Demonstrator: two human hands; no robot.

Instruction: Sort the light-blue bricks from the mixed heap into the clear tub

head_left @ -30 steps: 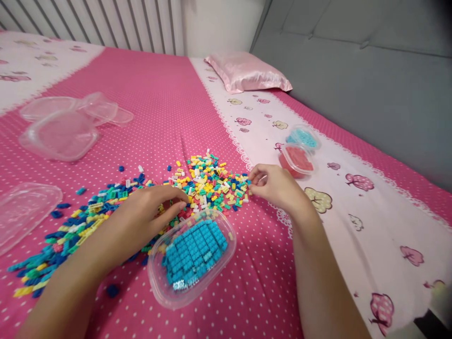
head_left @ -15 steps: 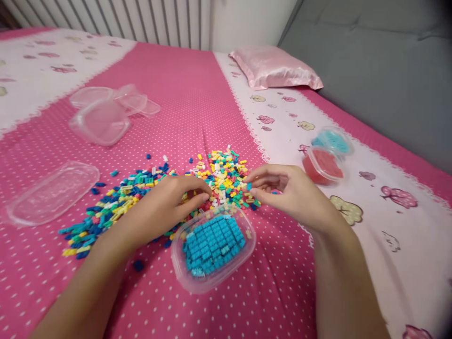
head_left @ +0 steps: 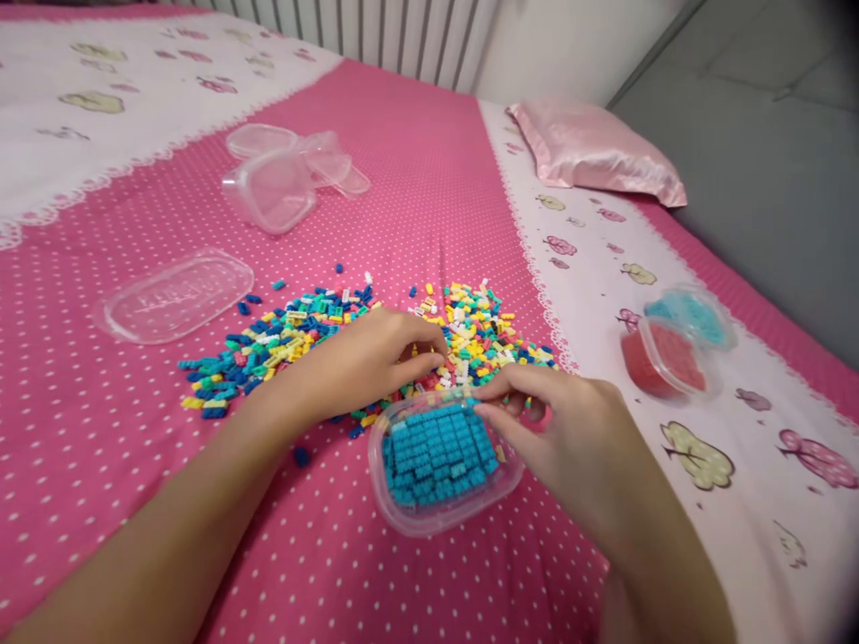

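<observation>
A heap of small coloured bricks (head_left: 301,331) lies on the pink dotted bedspread (head_left: 403,179). In front of it sits a clear plastic tub (head_left: 439,514) filled with light-blue bricks (head_left: 436,452). My left hand (head_left: 369,358) rests on the heap just behind the tub, fingers curled in a pinch over the bricks; what it holds is hidden. My right hand (head_left: 564,429) hovers at the tub's right rim, fingertips pinched together over the blue bricks, on something too small to name.
A flat clear lid (head_left: 178,295) lies left of the heap. Further back are several empty clear tubs (head_left: 282,179). At right stand a tub of red bricks (head_left: 661,362) and one of blue bricks (head_left: 694,313). A pink pillow (head_left: 597,152) lies by the grey headboard (head_left: 771,161).
My right hand has moved from the heap's right edge toward me to the blue tub's rim. My left hand stayed pinching on the heap. The view has shifted left.
</observation>
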